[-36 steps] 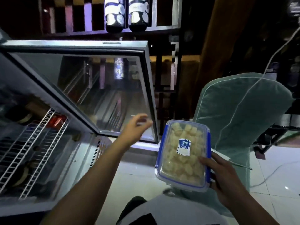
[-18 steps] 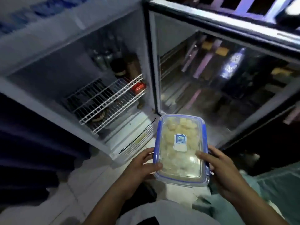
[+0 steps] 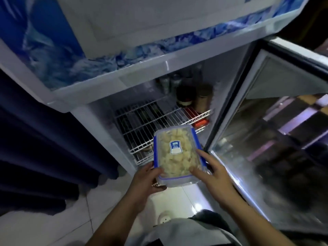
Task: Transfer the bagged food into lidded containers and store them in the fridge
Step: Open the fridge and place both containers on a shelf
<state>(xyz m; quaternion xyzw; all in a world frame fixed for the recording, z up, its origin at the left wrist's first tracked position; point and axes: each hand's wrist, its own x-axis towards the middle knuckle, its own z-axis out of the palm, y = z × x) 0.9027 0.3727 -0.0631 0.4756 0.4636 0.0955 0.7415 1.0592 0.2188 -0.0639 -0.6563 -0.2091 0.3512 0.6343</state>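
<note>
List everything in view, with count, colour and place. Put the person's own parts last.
lidded container: one, clear with blue rim and clips, pale food inside, held in front of the open fridge
fridge: one, white with a blue ice print on top, ahead
fridge door: one, glass with a dark frame, swung open at right
wire shelf: one, white, inside the fridge
jars: two or more, dark and tan, at the back right of the shelf
curtain: one, dark blue, at left
left hand: holds the container's near left corner
right hand: holds its right side
</note>
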